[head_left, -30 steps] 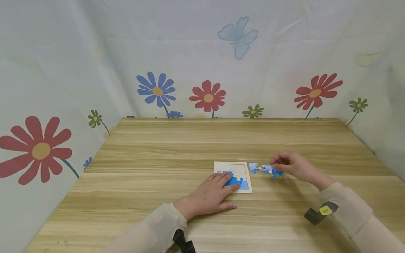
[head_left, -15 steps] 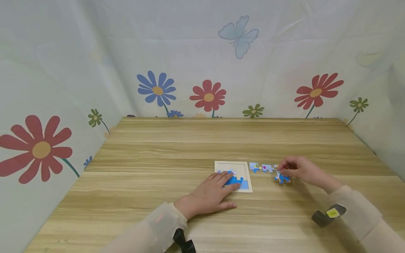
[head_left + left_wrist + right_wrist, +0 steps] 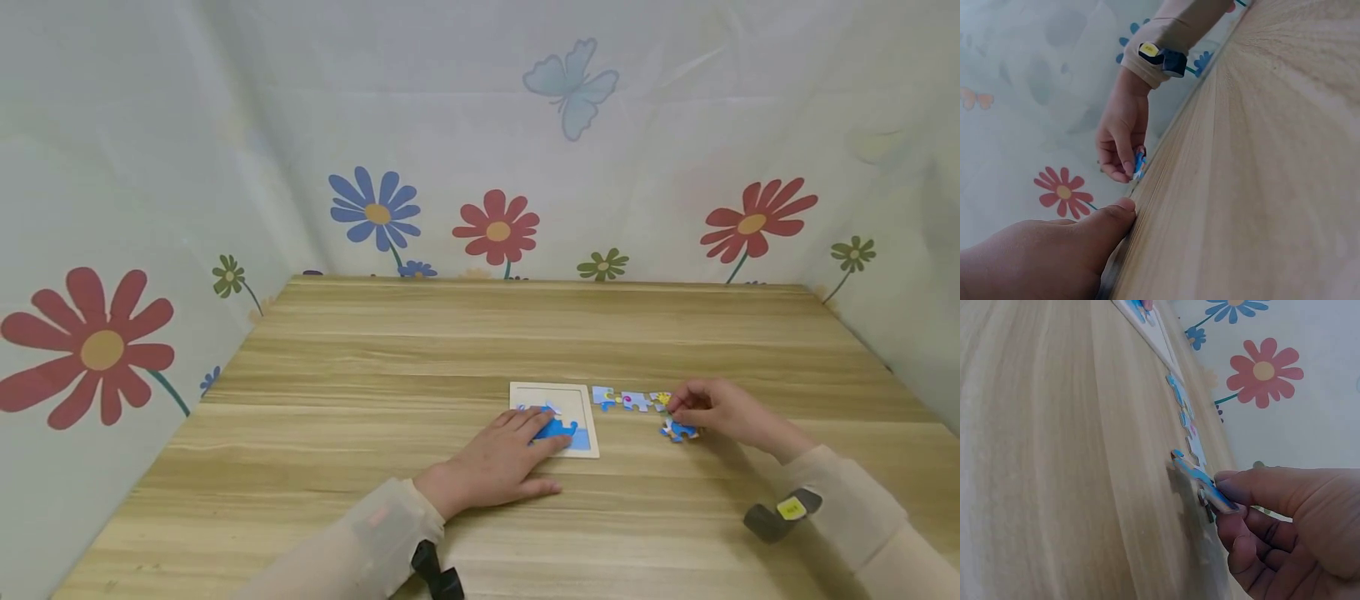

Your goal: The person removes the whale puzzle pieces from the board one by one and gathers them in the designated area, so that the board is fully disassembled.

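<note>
My left hand (image 3: 498, 467) lies with straight fingers over a square wooden puzzle tray (image 3: 573, 404), which holds part of a blue picture. Its fingers cover some of that picture. To the right of the tray, my right hand (image 3: 723, 417) pinches a blue puzzle piece (image 3: 678, 431) between thumb and fingers. In the right wrist view the pinched piece (image 3: 1200, 478) is tilted and casts a shadow on the wood. Behind it, a row of loose puzzle pieces (image 3: 635, 401) runs from the tray's right edge towards the right fingertips.
Both hands work over a wood-grain table (image 3: 375, 358). A white curtain (image 3: 450, 108) printed with flowers and a butterfly stands along the back and sides. Black wrist mounts (image 3: 780, 515) sit on both sleeves.
My right hand has drawn the blue piece to the right and towards me, apart from the row, uncovering a yellow-marked piece. The left hand has stayed on the tray.
</note>
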{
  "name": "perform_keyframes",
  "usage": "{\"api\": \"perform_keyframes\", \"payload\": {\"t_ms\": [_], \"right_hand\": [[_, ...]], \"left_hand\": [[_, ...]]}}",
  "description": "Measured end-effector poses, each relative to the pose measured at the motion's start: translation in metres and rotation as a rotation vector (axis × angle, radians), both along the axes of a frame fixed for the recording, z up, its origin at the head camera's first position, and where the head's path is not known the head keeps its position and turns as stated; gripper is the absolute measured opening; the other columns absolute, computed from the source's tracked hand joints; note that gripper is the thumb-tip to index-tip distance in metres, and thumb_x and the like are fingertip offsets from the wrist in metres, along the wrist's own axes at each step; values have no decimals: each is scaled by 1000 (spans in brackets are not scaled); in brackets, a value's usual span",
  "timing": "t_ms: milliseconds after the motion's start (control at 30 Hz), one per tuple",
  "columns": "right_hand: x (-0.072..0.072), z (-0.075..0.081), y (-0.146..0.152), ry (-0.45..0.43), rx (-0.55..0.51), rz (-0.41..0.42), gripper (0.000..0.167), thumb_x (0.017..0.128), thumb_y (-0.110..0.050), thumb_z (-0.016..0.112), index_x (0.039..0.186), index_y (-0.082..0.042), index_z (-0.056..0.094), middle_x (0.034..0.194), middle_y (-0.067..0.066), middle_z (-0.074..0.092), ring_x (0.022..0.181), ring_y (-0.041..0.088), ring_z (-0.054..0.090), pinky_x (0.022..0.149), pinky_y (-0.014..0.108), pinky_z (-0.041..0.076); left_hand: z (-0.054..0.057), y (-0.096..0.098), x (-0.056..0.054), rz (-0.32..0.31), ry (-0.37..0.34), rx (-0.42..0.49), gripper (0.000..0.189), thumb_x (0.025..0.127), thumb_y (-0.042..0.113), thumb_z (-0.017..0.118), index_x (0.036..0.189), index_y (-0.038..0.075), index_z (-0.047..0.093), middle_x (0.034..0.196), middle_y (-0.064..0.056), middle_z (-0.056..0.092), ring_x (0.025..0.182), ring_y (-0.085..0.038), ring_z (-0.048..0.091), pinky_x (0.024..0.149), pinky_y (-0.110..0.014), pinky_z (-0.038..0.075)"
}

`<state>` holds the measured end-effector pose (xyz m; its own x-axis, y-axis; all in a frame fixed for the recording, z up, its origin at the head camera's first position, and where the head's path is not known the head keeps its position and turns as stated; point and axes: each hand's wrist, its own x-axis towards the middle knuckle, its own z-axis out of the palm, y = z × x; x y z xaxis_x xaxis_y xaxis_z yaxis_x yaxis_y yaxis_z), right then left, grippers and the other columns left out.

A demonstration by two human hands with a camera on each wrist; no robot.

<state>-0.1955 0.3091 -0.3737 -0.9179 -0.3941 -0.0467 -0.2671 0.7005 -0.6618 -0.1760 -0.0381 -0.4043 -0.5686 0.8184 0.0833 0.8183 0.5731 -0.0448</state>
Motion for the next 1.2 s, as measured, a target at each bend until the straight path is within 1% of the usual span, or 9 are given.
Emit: {"api": "perform_keyframes", "payload": {"t_ms": [67, 167, 367, 533, 733, 900, 1067, 1200], "right_hand": [[1, -1, 1, -7, 6, -19, 11, 90, -12, 66, 96, -2, 65, 84, 3, 62, 68, -1, 48, 57, 19, 45], [1, -3, 2, 5, 9, -36, 12, 89, -12, 67, 96, -2, 65, 85, 4, 63, 68, -1, 49, 57, 19, 46], [3, -6, 4, 79, -1, -46, 8, 87, -7, 68, 92, -1, 66, 83, 4, 64, 66, -3, 48, 56, 19, 46], [5, -9, 6, 129, 3, -81, 6, 86, -6, 69, 90, -2, 67, 83, 4, 65, 68, -4, 48, 58, 18, 45], [8, -10, 5, 143, 25, -119, 7, 87, -8, 68, 92, -3, 67, 85, 4, 65, 70, -4, 48, 60, 18, 45], [10, -10, 4, 144, 34, -127, 9, 88, -10, 68, 93, -4, 66, 86, 4, 67, 72, -3, 51, 62, 18, 47], [13, -8, 2, 132, 37, -149, 11, 89, -11, 67, 96, -3, 66, 87, 5, 67, 69, 0, 50, 57, 19, 45], [11, -3, -4, 168, 64, -171, 13, 90, -14, 67, 97, -4, 68, 88, 4, 68, 70, 1, 50, 57, 20, 43]], "left_hand": [[0, 1, 0, 0, 2, -2, 61, 95, 61, 41, 147, 28, 39, 154, -9, 37, 144, -25, 33, 117, -43, 30], [2, 1, 0, 1, 3, -2, 61, 95, 61, 41, 147, 28, 40, 154, -9, 37, 144, -25, 34, 117, -43, 30], [4, 3, 0, 3, -3, -7, 61, 95, 60, 41, 147, 28, 39, 154, -9, 37, 144, -25, 33, 117, -43, 29], [5, 4, 0, 1, -6, -9, 61, 95, 61, 41, 147, 28, 39, 154, -8, 36, 144, -24, 32, 117, -43, 29], [5, 4, -1, -10, 14, -6, 61, 95, 61, 41, 146, 28, 40, 154, -8, 37, 144, -24, 33, 116, -43, 31], [3, 4, -1, -14, 21, -1, 61, 95, 61, 40, 146, 27, 40, 153, -9, 38, 144, -24, 34, 116, -43, 31], [1, 4, 0, -19, 20, -2, 61, 96, 61, 38, 147, 27, 40, 153, -9, 38, 144, -25, 34, 116, -44, 31], [0, 3, 0, -14, 18, -14, 61, 96, 61, 38, 146, 27, 40, 153, -10, 38, 143, -25, 34, 116, -45, 31]]}}
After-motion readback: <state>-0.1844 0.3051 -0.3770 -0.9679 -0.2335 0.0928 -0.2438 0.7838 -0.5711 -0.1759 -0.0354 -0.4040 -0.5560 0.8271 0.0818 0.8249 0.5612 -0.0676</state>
